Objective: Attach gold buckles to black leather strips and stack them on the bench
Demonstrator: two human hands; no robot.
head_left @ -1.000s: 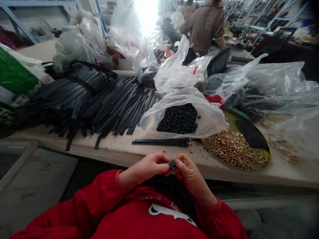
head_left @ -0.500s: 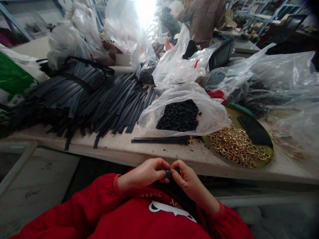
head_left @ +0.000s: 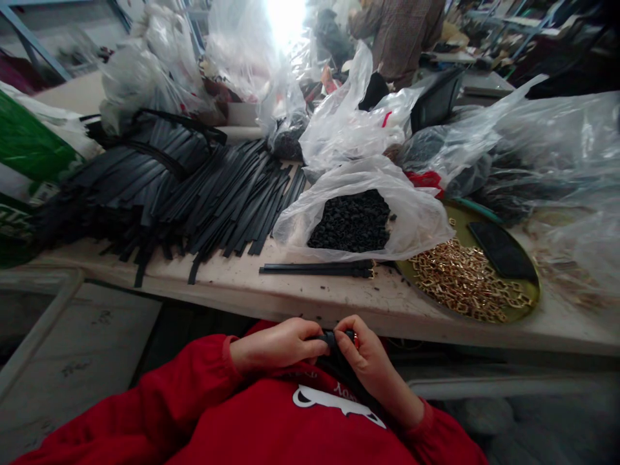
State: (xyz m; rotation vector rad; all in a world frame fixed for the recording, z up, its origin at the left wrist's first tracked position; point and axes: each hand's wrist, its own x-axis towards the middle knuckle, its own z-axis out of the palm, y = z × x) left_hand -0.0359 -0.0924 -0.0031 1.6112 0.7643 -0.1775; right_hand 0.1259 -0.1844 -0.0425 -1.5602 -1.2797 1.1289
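My left hand (head_left: 278, 343) and my right hand (head_left: 361, 352) meet close to my chest, below the table's front edge. Both pinch one small black strap piece (head_left: 330, 338) between thumbs and fingertips, and a bit of gold metal shows at my right fingers. Both sleeves are red. On the table straight ahead lie two finished black straps (head_left: 317, 268). Behind them an open plastic bag of small black loops (head_left: 351, 221) sits, with a round tray of gold buckles (head_left: 465, 279) to its right.
A large heap of black straps (head_left: 194, 187) covers the left of the table (head_left: 290, 294). Clear plastic bags (head_left: 533, 155) crowd the back and right. A dark flat piece (head_left: 501, 248) lies on the tray. Another person (head_left: 397, 32) stands at the far end.
My hands have drawn down and closer to my body, still working the same small black piece. The view has tilted slightly downward.
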